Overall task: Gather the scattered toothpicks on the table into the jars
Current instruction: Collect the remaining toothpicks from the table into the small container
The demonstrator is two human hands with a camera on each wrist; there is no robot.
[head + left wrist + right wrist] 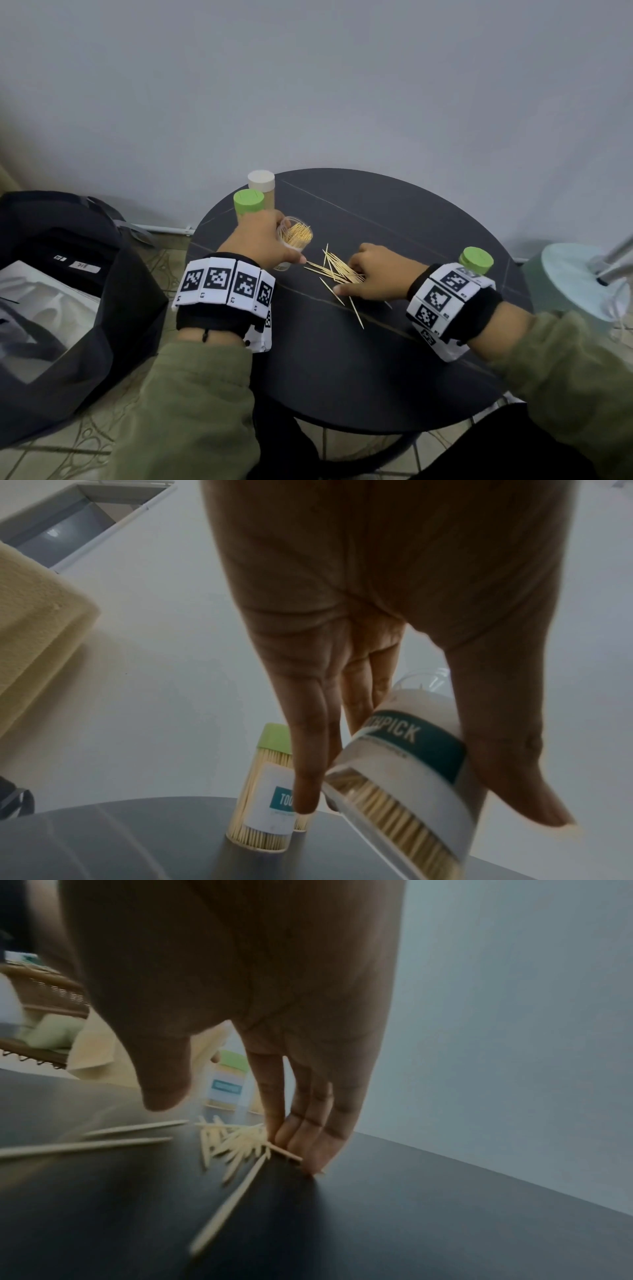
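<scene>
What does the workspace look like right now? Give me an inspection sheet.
Surface: round dark table, faint pale lines across it.
Job's things: open jar part-filled, tilted; loose toothpicks piled mid-table, a few strays nearer the person; green-lidded jar and white-lidded jar closed at the far left edge; another green-lidded jar behind the right wrist.
Clutter: nothing seen on the table.
Grippers: left hand grips the open jar; right hand presses fingertips against the pile.
Cables: nothing seen.
Surroundings: dark bag left; pale green stand base right; plain wall.

Four jars — one open — two hands, many toothpicks.
</scene>
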